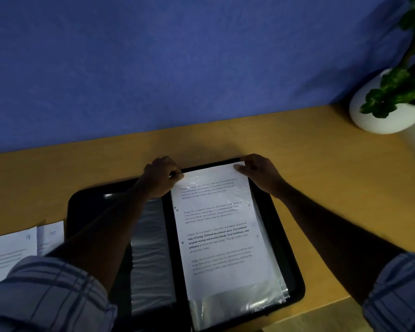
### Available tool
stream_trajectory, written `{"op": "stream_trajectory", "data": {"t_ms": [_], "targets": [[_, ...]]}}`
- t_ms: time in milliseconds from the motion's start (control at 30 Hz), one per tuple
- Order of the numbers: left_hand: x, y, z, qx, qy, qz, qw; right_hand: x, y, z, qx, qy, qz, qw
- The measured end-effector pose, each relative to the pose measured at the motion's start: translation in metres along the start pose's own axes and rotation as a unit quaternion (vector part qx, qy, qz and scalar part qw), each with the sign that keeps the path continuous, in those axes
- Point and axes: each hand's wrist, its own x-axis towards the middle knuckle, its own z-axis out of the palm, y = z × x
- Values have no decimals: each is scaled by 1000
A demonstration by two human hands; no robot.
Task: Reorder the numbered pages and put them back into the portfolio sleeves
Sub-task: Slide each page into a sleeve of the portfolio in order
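Two shirt cuffs point(48, 295); two hands point(162, 176) point(256, 172) pinch one page point(216, 226); two loose pages point(10, 248) leftward.

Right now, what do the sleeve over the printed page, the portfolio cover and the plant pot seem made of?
Sleeve: clear glossy plastic film, judging by wrinkled glare below the printed page. Portfolio cover: black, matte, perhaps fabric or faux leather; too dark to tell. Plant pot: smooth white, likely glazed ceramic, possibly plastic.
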Motion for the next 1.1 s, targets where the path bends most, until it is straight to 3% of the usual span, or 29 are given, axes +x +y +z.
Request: {"op": "stream_trajectory", "data": {"t_ms": [167, 300, 500, 767, 967, 1100], "targets": [[8, 16, 4, -8, 1, 21, 1000, 3, -5, 4, 13, -24, 20, 999], [16, 32, 9, -26, -26, 33, 999, 5, -11, 1, 104, -27, 55, 993], [22, 31, 21, -36, -31, 24, 999, 3, -3, 0, 170, -91, 100, 976], [21, 40, 20, -53, -28, -1, 998, -4, 6, 0, 157, -106, 124, 974], [22, 39, 13, 48, -47, 10, 998, -8, 10, 4, 136, -74, 127, 980], [19, 40, 18, 19, -28, -7, 999, -10, 11, 5, 123, -61, 115, 984]]}}
